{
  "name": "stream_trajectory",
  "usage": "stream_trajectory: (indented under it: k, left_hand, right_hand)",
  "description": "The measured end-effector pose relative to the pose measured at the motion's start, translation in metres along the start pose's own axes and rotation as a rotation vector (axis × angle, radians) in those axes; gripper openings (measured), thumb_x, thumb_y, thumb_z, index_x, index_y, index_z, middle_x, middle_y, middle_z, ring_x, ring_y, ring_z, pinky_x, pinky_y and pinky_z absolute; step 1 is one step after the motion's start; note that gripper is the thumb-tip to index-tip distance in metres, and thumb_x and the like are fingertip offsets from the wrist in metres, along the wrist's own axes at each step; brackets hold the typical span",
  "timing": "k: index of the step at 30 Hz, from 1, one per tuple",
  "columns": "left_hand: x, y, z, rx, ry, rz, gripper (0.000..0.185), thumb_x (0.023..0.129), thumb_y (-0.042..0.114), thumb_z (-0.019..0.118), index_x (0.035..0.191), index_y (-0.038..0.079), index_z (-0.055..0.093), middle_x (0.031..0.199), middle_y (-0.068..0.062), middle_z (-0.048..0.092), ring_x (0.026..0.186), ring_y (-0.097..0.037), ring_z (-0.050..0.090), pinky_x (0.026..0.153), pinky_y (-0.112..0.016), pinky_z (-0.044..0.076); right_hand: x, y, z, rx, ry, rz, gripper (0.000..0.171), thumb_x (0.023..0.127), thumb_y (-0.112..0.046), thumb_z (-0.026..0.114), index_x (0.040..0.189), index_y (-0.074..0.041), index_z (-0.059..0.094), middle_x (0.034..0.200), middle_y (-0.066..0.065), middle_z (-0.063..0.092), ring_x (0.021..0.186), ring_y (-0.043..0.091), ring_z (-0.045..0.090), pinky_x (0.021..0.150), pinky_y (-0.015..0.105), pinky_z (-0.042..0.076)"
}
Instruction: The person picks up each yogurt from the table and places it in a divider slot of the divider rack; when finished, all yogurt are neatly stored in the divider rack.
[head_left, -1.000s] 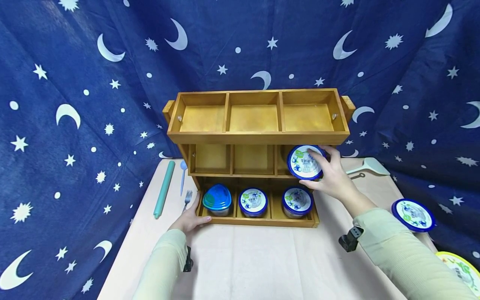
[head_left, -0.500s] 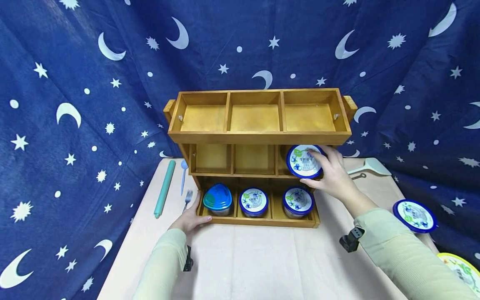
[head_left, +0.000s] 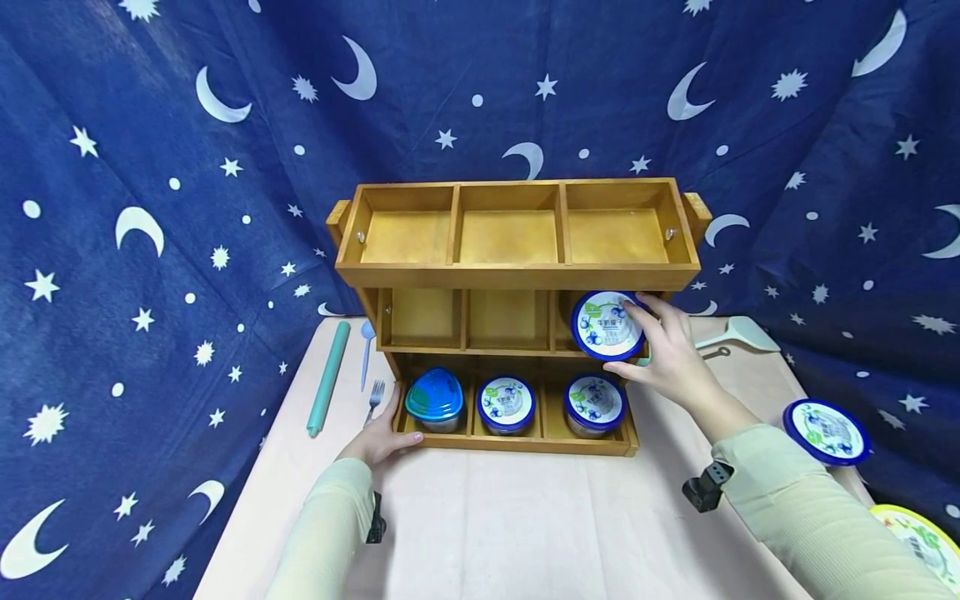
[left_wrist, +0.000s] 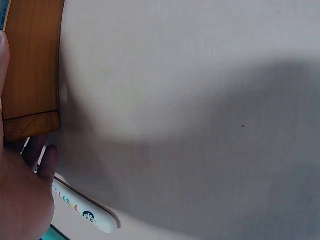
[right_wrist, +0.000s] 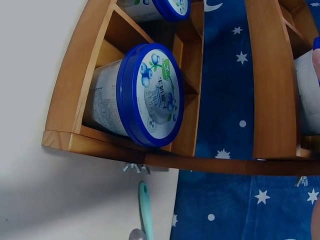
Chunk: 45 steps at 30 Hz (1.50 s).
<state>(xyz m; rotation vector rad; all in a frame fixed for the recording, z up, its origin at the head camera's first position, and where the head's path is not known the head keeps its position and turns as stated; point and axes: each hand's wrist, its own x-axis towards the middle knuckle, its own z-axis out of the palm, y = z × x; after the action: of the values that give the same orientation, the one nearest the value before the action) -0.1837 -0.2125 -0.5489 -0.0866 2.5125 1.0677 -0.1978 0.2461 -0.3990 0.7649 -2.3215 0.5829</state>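
A blue curtain [head_left: 465, 100] with moons and stars hangs behind the wooden rack [head_left: 517, 277], which stands on your pale desk [head_left: 510, 517]. At its lower left corner, your left hand [head_left: 375, 437] grips the rack, thumb over the front board. Your right hand [head_left: 672, 357], partly open, curls fingers and thumb round a blue-lidded tub [head_left: 606, 327] at the rack's middle right compartment, well apart from your left. Three containers [head_left: 507, 404] fill its bottom row. Left of the rack lies a fork [head_left: 375, 393].
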Motion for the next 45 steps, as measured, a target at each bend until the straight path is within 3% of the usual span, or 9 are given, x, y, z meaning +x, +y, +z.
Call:
stream_trajectory:
  k: [6,10,15,20,23,28,37,45]
  left_hand:
    - [-0.001,0.002,-0.001,0.029,0.0,-0.008,0.113,0.072,0.056,0.072,0.152,0.027,-0.003,0.153,-0.021,0.015,0.135,-0.046,0.021,0.106,-0.059,0.018]
    - [0.0,0.002,-0.001,0.027,-0.001,0.003,0.113,0.072,0.056,0.073,0.152,0.027,-0.002,0.153,-0.021,0.015,0.135,-0.046,0.021,0.106,-0.059,0.018]
    - [-0.001,0.002,0.0,0.029,0.001,0.007,0.113,0.072,0.055,0.073,0.152,0.026,-0.002,0.153,-0.021,0.016,0.135,-0.046,0.021,0.107,-0.058,0.018]
    - [-0.002,0.002,0.0,0.03,-0.005,0.005,0.111,0.074,0.052,0.073,0.152,0.026,-0.002,0.153,-0.021,0.015,0.135,-0.045,0.021,0.107,-0.057,0.018]
    - [-0.003,0.003,0.0,0.03,-0.007,0.012,0.111,0.075,0.051,0.073,0.152,0.024,-0.003,0.152,-0.022,0.016,0.135,-0.045,0.022,0.108,-0.056,0.018]
    - [-0.002,0.002,0.0,0.018,-0.003,0.027,0.113,0.074,0.05,0.074,0.152,0.021,-0.002,0.152,-0.024,0.016,0.134,-0.046,0.022,0.107,-0.057,0.019]
    - [-0.001,0.0,0.002,0.0,0.001,0.025,0.114,0.074,0.05,0.075,0.152,0.022,-0.003,0.153,-0.022,0.013,0.135,-0.047,0.02,0.106,-0.059,0.018]
    - [-0.001,-0.001,-0.001,0.022,-0.001,0.034,0.114,0.074,0.053,0.073,0.152,0.023,-0.005,0.152,-0.023,0.016,0.134,-0.046,0.022,0.107,-0.057,0.019]
  right_hand:
    - [-0.004,0.001,-0.003,-0.004,0.017,0.049,0.101,0.071,-0.079,0.047,0.13,0.003,0.044,0.133,0.029,0.034,0.116,0.049,0.032,0.091,0.062,0.029]
    - [-0.009,0.002,-0.009,0.01,0.034,0.087,0.102,0.07,-0.078,0.048,0.13,0.004,0.044,0.131,0.028,0.036,0.119,0.046,0.033,0.097,0.059,0.028]
    - [-0.019,0.005,-0.02,0.017,-0.012,0.173,0.102,0.069,-0.075,0.052,0.133,0.003,0.042,0.133,0.026,0.036,0.121,0.044,0.032,0.101,0.057,0.028]
    - [-0.033,0.012,-0.034,-0.006,-0.101,0.331,0.095,0.065,-0.044,0.083,0.138,-0.001,0.039,0.136,0.023,0.034,0.122,0.044,0.03,0.097,0.063,0.027]
    - [-0.043,0.019,-0.042,-0.023,-0.14,0.414,0.098,0.063,-0.028,0.088,0.141,-0.003,0.036,0.137,0.026,0.034,0.123,0.046,0.028,0.095,0.066,0.026]
    - [-0.059,0.035,-0.056,-0.052,-0.201,0.518,0.103,0.067,-0.038,0.084,0.147,-0.006,0.027,0.141,0.028,0.03,0.127,0.048,0.024,0.098,0.068,0.02]
    - [-0.084,0.06,-0.076,-0.03,-0.232,0.583,0.102,0.067,-0.037,0.084,0.147,-0.007,0.028,0.143,0.03,0.03,0.124,0.051,0.023,0.094,0.069,0.021]
    - [-0.101,0.074,-0.085,-0.082,-0.329,0.713,0.104,0.072,-0.049,0.077,0.15,-0.009,0.02,0.145,0.032,0.022,0.124,0.054,0.018,0.088,0.073,0.023]
